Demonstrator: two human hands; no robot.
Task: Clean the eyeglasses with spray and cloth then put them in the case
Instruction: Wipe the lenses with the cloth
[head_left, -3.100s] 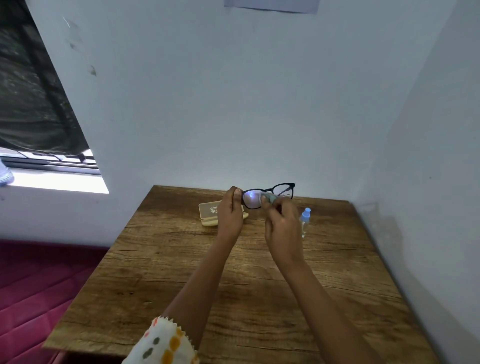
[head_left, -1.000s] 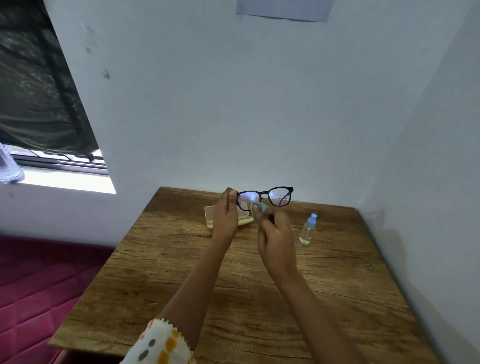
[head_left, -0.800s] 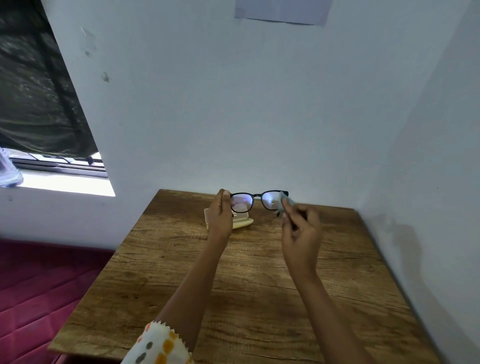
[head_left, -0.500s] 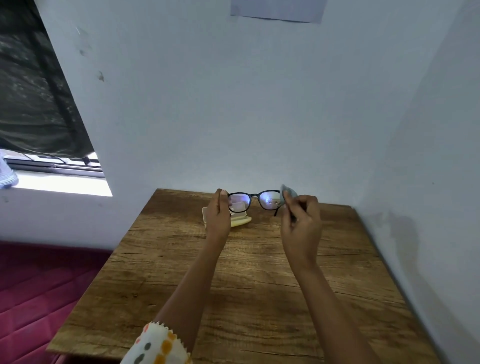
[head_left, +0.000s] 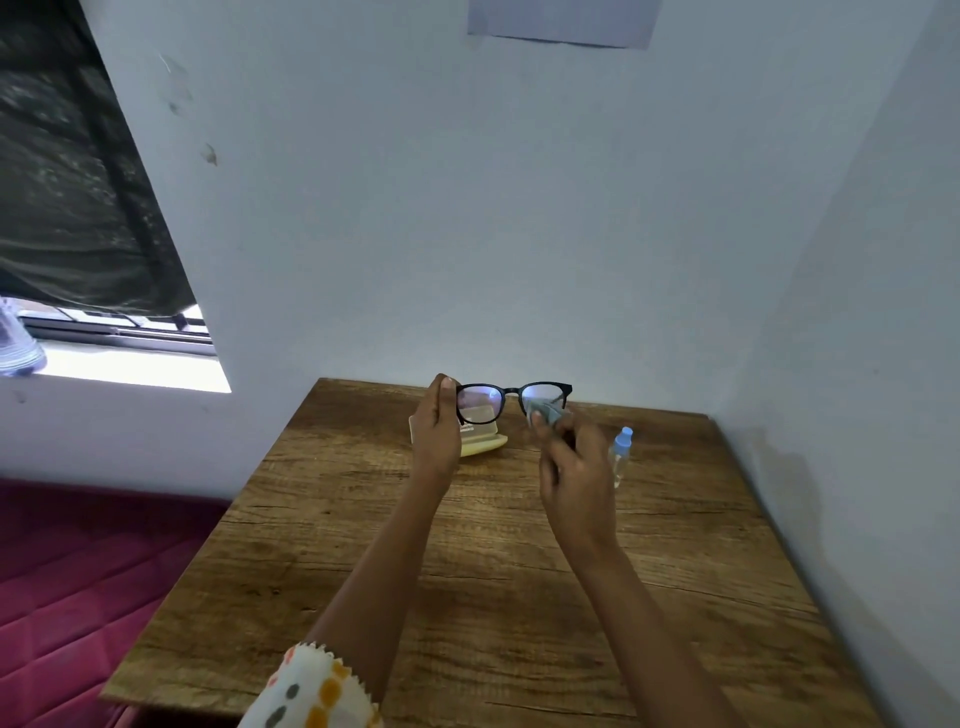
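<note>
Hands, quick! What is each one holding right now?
Left hand: grips the black eyeglasses by one end of the frame.
Right hand: pinches the cloth against the other lens.

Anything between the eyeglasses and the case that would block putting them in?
Nothing visible does. The left hand holds the eyeglasses in the air by the case, which looks open. The right hand presses the cloth on one lens; the spray bottle stands to the right.
</note>
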